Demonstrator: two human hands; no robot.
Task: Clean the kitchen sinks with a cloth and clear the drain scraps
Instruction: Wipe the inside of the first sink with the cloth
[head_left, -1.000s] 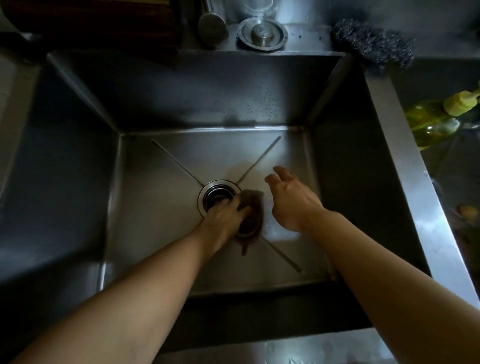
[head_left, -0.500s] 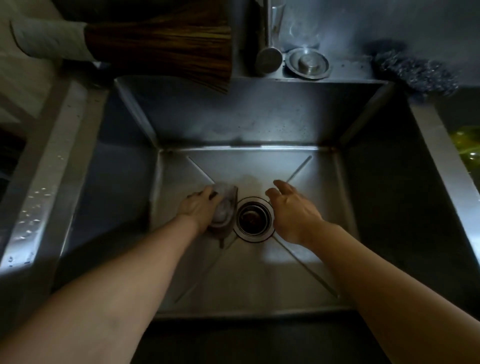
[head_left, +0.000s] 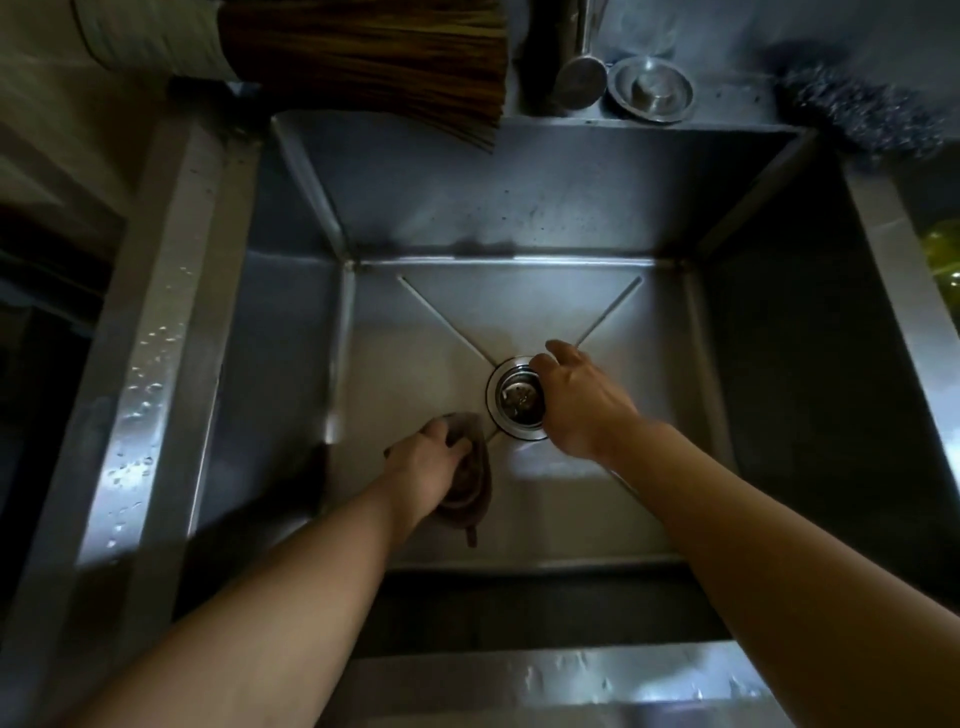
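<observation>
Deep steel sink (head_left: 519, 218) fills the frame centre, seen from above. Left hand (head_left: 423, 467) sits low centre on the sink floor, fingers curled over a brown cloth (head_left: 470, 486), gripping it and pressing it to the steel; the cloth bunches under the palm, a tail sticks out toward the bottom of the frame. Cloth is just lower left of the drain (head_left: 517, 397), about touching its rim. Right hand (head_left: 582, 400) is centre right, over the right edge of the drain, fingers loosely bent and spread, holding nothing; cannot tell whether fingertips touch the rim. Drain basket shows dark bits inside, too small to make out. Upper left: a straw brush (head_left: 363, 57) lies on the back ledge, bristles overhanging the sink. Top centre: faucet base (head_left: 581, 78) with a round metal drain stopper (head_left: 650, 89) just beside it. Upper right: dark steel scourer (head_left: 857, 111) on the corner. Water drops on the left rim.
</observation>
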